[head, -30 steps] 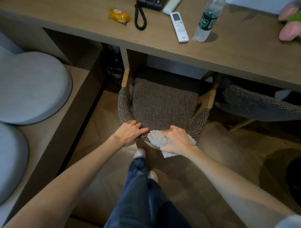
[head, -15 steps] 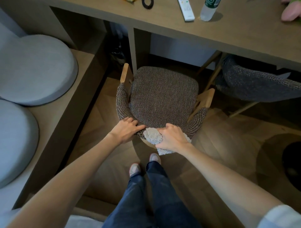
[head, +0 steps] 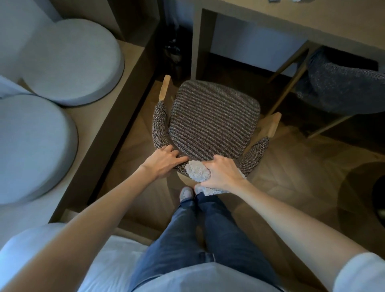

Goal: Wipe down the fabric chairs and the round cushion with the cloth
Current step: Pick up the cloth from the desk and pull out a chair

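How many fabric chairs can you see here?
2. The near chair stands mid-picture, clear of the desk; the second chair is at the upper right, partly under the desk. Others may lie out of view.

No legible text, label, brand, number or sign anywhere in view. Only pale scraps (head: 296, 0) at the far top edge of the light wooden desk (head: 312, 18), cut off by the frame and too blurred to read.

Brown-tweed chair (head: 212, 123), off-white cloth (head: 198, 172)
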`<action>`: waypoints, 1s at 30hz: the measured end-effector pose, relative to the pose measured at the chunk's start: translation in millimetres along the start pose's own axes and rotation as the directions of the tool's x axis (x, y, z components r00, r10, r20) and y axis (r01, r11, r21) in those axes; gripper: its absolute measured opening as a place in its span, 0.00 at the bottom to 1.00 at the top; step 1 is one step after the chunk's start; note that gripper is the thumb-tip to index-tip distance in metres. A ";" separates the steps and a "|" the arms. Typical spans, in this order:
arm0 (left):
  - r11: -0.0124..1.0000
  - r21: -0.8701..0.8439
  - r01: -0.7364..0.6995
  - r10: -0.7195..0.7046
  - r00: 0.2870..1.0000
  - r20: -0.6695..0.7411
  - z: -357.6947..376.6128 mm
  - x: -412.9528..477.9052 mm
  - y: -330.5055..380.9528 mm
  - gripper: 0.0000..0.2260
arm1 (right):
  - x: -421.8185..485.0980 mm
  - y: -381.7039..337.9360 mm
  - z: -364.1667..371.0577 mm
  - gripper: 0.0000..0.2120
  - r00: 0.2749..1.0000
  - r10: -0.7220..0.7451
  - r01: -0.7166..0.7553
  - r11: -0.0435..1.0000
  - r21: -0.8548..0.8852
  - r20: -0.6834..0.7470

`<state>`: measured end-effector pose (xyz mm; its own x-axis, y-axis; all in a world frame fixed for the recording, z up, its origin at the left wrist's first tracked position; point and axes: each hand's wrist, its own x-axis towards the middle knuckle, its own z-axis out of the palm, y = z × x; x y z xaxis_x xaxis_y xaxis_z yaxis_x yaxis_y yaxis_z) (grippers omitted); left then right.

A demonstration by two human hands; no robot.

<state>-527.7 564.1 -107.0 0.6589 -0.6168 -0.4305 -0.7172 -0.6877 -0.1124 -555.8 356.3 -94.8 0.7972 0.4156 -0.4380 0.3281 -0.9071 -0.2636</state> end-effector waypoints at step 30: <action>0.763 -0.510 0.398 -0.374 0.915 0.154 -80.4 58.5 77.5 0.22 | -39.7 140.1 -56.3 0.21 0.992 0.094 -0.047 0.889 0.455 -0.081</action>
<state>-526.6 444.0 -68.9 0.8360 -0.2479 -0.4895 -0.1691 -0.9651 0.2000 -513.0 209.0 -66.0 0.8628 0.3219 -0.3898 0.0238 -0.7960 -0.6048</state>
